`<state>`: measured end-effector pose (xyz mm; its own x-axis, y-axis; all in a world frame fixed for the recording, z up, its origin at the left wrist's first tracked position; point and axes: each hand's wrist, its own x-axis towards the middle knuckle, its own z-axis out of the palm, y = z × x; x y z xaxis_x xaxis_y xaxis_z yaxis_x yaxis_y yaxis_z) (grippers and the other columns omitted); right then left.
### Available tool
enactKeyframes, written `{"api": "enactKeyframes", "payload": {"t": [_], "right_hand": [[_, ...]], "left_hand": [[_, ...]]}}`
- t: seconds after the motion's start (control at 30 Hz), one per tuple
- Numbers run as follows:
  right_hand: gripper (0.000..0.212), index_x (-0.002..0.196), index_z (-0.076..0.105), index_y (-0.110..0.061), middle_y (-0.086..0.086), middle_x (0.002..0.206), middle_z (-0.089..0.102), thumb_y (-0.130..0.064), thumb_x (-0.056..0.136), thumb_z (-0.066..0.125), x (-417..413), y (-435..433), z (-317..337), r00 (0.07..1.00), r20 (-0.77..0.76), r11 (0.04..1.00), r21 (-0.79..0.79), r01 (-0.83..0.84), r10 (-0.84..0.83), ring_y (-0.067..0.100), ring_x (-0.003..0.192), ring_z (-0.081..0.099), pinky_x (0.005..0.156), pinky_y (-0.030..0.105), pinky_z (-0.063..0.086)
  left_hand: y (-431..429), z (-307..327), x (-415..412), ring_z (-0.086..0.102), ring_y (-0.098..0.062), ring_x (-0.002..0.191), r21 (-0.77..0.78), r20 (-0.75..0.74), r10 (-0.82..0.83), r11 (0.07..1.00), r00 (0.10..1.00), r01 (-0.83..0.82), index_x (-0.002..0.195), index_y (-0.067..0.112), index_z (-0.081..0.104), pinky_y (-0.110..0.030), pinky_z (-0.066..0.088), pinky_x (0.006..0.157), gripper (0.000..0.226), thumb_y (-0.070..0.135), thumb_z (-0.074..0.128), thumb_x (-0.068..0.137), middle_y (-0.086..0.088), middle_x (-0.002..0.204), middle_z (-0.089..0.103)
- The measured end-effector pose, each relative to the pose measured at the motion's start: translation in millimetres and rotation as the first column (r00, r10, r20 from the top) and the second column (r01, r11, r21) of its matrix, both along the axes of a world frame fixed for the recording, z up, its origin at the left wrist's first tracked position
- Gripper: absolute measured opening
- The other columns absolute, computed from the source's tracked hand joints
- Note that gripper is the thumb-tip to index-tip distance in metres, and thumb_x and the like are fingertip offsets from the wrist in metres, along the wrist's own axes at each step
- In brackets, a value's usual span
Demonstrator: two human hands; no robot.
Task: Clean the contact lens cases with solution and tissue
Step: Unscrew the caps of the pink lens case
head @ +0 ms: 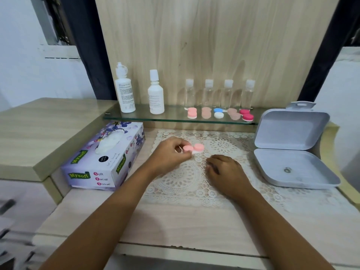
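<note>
Pink caps top the case (193, 148) that our left hand (171, 153) pinches by its left end, just above the lace mat (224, 141) at the middle of the desk (175, 221). Its long axis runs left to right, the right cap a little farther from us, and both caps face up over a white base. Our right hand (224, 171) rests on the mat, nearer to us and right of the case, fingers loosely curled and grasping nothing we can see. Left of the mat lies one tissue box (109, 158), a tissue standing out of its slot. Right of the mat sits one white box (288, 133), its lid open. Behind, on the glass shelf (175, 114), we count two white bottles (155, 98) at the left, four clear bottles (208, 94) in a row, and five more cases (218, 113) in front of those: pink, peach, blue and white, tan, magenta.
</note>
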<state>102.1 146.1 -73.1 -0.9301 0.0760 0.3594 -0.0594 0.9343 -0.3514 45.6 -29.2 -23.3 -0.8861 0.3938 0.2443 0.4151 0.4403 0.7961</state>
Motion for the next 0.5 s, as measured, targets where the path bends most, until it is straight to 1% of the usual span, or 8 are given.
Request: {"api": "enactKeyframes", "payload": {"t": [0.07, 0.1, 0.17, 0.23, 0.33, 0.37, 0.43, 0.5], "right_hand": [[0.026, 0.107, 0.066, -0.015, -0.001, 0.113, 0.064, -0.021, 0.09, 0.048, -0.4, 0.1, -0.4, 1.0, -0.008, 1.0, -0.029, -0.005, 0.005, 0.022, 0.106, 0.055, 0.094, 0.037, 0.042], [0.027, 0.11, 0.065, -0.015, 0.0, 0.115, 0.064, -0.02, 0.09, 0.048, -1.3, 0.4, -0.6, 1.0, -0.008, 0.999, -0.051, -0.006, 0.005, 0.022, 0.108, 0.055, 0.096, 0.038, 0.042], [0.031, 0.118, 0.061, -0.016, 0.001, 0.122, 0.062, -0.021, 0.091, 0.047, -2.3, 1.0, 0.3, 1.0, 0.007, 0.996, -0.09, 0.006, -0.006, 0.022, 0.114, 0.052, 0.1, 0.038, 0.039], [0.038, 0.126, 0.056, -0.019, 0.001, 0.128, 0.058, -0.025, 0.09, 0.045, -1.3, 1.0, 2.4, 0.999, 0.031, 0.995, -0.1, 0.014, -0.011, 0.022, 0.119, 0.048, 0.103, 0.038, 0.036], [0.056, 0.13, 0.051, -0.025, -0.004, 0.129, 0.054, -0.036, 0.078, 0.034, 2.7, -1.0, 7.1, 0.997, 0.069, 0.996, -0.088, -0.025, 0.031, 0.019, 0.12, 0.043, 0.102, 0.036, 0.031], [0.058, 0.13, 0.051, -0.027, -0.006, 0.127, 0.053, -0.04, 0.076, 0.033, 3.4, -1.4, 7.8, 0.996, 0.075, 0.997, -0.076, -0.034, 0.039, 0.018, 0.119, 0.043, 0.099, 0.035, 0.03], [0.052, 0.125, 0.054, -0.031, -0.009, 0.119, 0.054, -0.05, 0.08, 0.036, 3.3, -1.3, 6.8, 0.997, 0.067, 0.999, -0.027, -0.045, 0.047, 0.016, 0.113, 0.043, 0.093, 0.034, 0.029], [0.038, 0.117, 0.057, -0.034, -0.01, 0.111, 0.054, -0.053, 0.087, 0.044, 2.0, -1.2, 6.0, 0.998, 0.05, 0.999, 0.015, -0.048, 0.047, 0.016, 0.108, 0.043, 0.088, 0.033, 0.028]], "left_hand": [[2.1, -11.0, 2.6, 0.057, -0.011, 0.079, -0.031, 0.053, -0.052, 0.998, 0.997, 0.054, 0.104, 0.02, 0.066, -0.019, 0.047, 0.062, 0.02, 0.018, 0.063, 0.084, 0.003, 0.099, 0.057], [3.0, -15.6, 2.3, 0.057, -0.01, 0.081, -0.063, 0.044, -0.07, 0.995, 0.997, 0.072, 0.103, 0.021, 0.067, -0.02, 0.047, 0.066, 0.02, 0.018, 0.063, 0.083, 0.005, 0.1, 0.057], [4.4, -22.7, 0.2, 0.057, -0.009, 0.089, -0.123, 0.023, -0.092, 0.988, 0.996, 0.094, 0.104, 0.022, 0.067, -0.022, 0.047, 0.078, 0.022, 0.018, 0.063, 0.082, 0.008, 0.103, 0.058], [5.7, -27.7, -1.8, 0.056, -0.009, 0.094, -0.174, 0.014, -0.114, 0.978, 0.993, 0.115, 0.106, 0.023, 0.067, -0.025, 0.046, 0.086, 0.026, 0.021, 0.063, 0.08, 0.011, 0.103, 0.058], [6.3, -34.0, -4.8, 0.051, -0.006, 0.101, -0.263, -0.023, -0.137, 0.957, 0.99, 0.127, 0.108, 0.028, 0.066, -0.031, 0.041, 0.095, 0.037, 0.036, 0.06, 0.073, 0.015, 0.102, 0.057], [6.6, -35.3, -5.3, 0.049, -0.005, 0.102, -0.286, -0.037, -0.137, 0.951, 0.99, 0.121, 0.109, 0.029, 0.065, -0.033, 0.038, 0.098, 0.042, 0.04, 0.056, 0.07, 0.015, 0.104, 0.056], [6.8, -37.1, -5.5, 0.044, -0.005, 0.106, -0.327, -0.066, -0.136, 0.939, 0.988, 0.108, 0.112, 0.032, 0.063, -0.034, 0.03, 0.101, 0.047, 0.046, 0.05, 0.069, 0.014, 0.107, 0.054], [6.4, -38.0, -5.2, 0.041, -0.006, 0.111, -0.353, -0.086, -0.144, 0.93, 0.986, 0.105, 0.116, 0.034, 0.061, -0.034, 0.024, 0.102, 0.048, 0.049, 0.048, 0.072, 0.014, 0.109, 0.051]]}}
